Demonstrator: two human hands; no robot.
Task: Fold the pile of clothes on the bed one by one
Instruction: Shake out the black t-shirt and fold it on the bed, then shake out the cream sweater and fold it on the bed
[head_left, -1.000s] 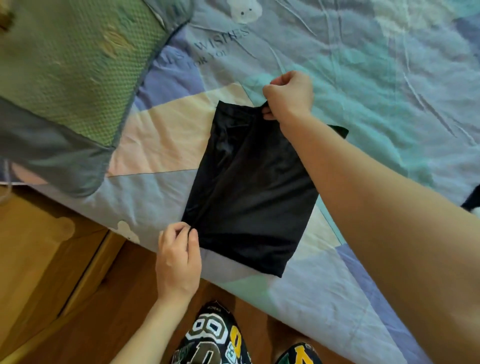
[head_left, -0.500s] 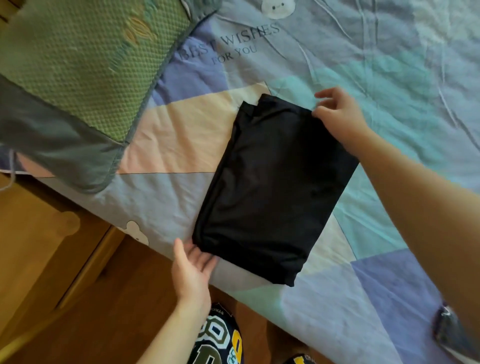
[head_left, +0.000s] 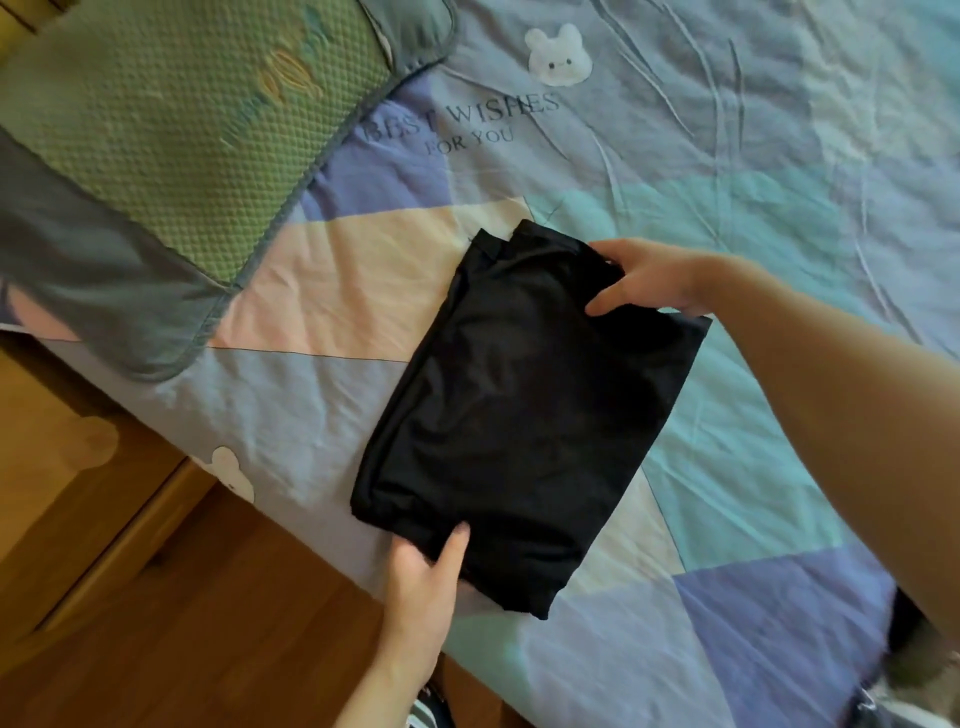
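The left hand grips the near edge of the garment, thumb on top and fingers tucked beneath; the black garment lies folded into a rough rectangle on the bed, stretching from this hand away to the other; the right hand holds its far corner, thumb pressed on the cloth, fingers curled around the edge; left of that hand lies a green pillow; beyond it the sheet reads "BEST WISHES FOR YOU" under a white bear.
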